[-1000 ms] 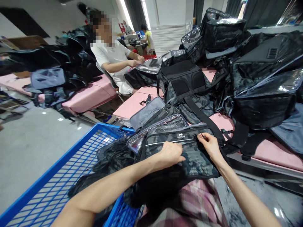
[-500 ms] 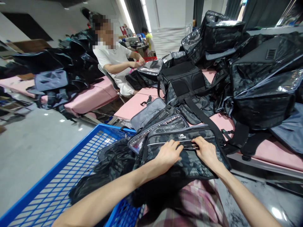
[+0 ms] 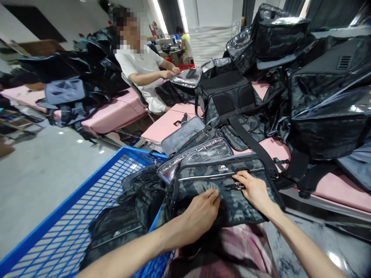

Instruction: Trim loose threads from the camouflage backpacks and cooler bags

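Note:
A camouflage bag (image 3: 252,202) with a white MATEIN logo and a pale piping line lies across my lap, its front panel facing up. My right hand (image 3: 255,191) is closed around small dark thread snips (image 3: 234,187), whose blades point left over the panel. The fingertips of this hand are just below the bag's zipper line. Lower and to the left, my left hand (image 3: 203,208) is curled over the front panel with fingertips pinched together. Whatever may be between those fingertips is hidden.
A blue plastic basket (image 3: 72,195) with dark bags inside stands at my left. Black bags (image 3: 228,94) crowd the pink table (image 3: 158,125), with a tall pile (image 3: 327,127) at right. Across it sits a person in white (image 3: 139,65), hands on a silver-lined bag.
My left hand has drawn down toward me and closed its fingers. My right hand has moved left from the bag's right side, and the snips now show clearly.

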### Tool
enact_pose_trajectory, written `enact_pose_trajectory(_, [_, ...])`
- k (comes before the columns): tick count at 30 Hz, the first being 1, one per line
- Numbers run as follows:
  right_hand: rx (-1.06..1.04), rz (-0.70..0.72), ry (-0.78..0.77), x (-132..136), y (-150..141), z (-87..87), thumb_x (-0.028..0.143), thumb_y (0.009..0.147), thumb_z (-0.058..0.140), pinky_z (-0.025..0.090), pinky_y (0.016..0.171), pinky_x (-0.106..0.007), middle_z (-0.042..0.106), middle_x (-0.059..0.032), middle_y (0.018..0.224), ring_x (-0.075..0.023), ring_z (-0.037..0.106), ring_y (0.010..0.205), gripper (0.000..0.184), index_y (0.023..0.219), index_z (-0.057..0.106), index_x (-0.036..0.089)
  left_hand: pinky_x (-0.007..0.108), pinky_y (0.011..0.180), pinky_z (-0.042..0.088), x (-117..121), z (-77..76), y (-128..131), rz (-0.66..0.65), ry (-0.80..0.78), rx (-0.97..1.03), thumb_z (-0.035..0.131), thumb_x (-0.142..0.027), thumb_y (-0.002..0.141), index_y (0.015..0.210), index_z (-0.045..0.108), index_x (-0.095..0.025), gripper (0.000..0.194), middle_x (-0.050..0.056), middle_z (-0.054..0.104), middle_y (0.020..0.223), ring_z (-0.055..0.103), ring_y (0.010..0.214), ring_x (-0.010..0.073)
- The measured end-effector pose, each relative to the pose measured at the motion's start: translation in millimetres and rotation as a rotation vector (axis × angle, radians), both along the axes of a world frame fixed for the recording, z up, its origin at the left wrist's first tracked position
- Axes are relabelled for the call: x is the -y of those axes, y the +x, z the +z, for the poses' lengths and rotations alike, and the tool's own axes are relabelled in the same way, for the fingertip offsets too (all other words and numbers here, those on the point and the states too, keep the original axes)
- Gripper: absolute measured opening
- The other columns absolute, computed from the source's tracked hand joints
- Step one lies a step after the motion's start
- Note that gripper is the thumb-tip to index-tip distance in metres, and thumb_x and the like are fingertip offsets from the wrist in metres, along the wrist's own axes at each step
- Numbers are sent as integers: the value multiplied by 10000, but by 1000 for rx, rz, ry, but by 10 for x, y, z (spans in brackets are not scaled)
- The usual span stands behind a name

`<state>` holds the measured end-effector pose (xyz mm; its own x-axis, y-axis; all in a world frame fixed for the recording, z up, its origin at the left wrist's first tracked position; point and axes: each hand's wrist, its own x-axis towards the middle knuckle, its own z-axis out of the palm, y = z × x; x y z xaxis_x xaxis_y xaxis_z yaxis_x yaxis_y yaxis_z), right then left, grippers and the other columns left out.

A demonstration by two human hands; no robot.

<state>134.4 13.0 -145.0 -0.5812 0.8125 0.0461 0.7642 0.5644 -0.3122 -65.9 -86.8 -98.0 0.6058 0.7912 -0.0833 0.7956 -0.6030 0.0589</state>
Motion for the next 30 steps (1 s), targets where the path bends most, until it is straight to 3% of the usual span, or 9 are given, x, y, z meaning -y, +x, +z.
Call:
enact_pose_trajectory(3, [54,79,-51,12,-27,7,73,749,423,394,609,-218,613,-2,1069,-135,622,785,489,1170,555,282,330,929,416,95,31,-27,-3,-138,77,413,-128,833,1106,539,-108,301,148,575,1177,506,1127,222])
enact_pose_trajectory(6, [101,129,-103,44,-80,31,99,750,447,385,608,-221,619,-14,952,-140,617,755,420,1117,582,251,304,917,427,139,-38,-24,49,-206,142,405,-122,837,1068,571,-140,285,115,609,1142,542,1086,198])
enact_pose_trajectory(10, [31,135,-109,120,-188,105,164,774,464,401,641,-227,600,-22,1056,-149,613,799,369,1118,576,239,314,989,382,234,-153,-11,92,-132,184,419,-151,840,1100,565,-131,298,99,580,1212,527,1117,200])
enact_pose_trajectory(14, [-85,169,-121,212,-302,110,87,732,444,405,675,-209,596,-10,1112,-140,607,877,458,1146,561,244,314,1015,359,317,-156,7,89,-93,196,430,-167,841,1087,573,-131,287,100,583,1209,507,1148,195])
enact_pose_trajectory(19, [-148,103,-126,250,-308,89,91,734,426,391,629,-221,629,-25,904,-154,603,788,323,956,629,210,304,1009,366,365,-70,-33,133,-116,300,401,-148,866,1075,580,-163,276,70,601,1184,517,1129,172])
enact_pose_trajectory(22, [-286,122,-245,283,-213,211,63,693,438,396,622,-224,620,-8,758,-147,593,721,273,803,641,209,239,851,452,369,19,-112,295,-204,430,408,-176,877,968,621,-208,233,22,667,991,594,945,141])
enact_pose_trajectory(25, [-487,222,-313,408,-136,353,49,689,447,416,605,-215,621,-14,757,-129,581,679,284,805,649,211,211,662,439,339,121,-147,545,-268,456,414,-212,883,792,638,-191,242,19,662,789,601,742,133])
enact_pose_trajectory(30, [-466,261,-183,661,-164,369,38,737,422,380,539,-200,613,-22,762,-106,556,618,318,886,646,207,234,573,353,205,196,-56,779,-340,353,400,-280,884,664,628,-155,340,48,651,661,584,612,154])
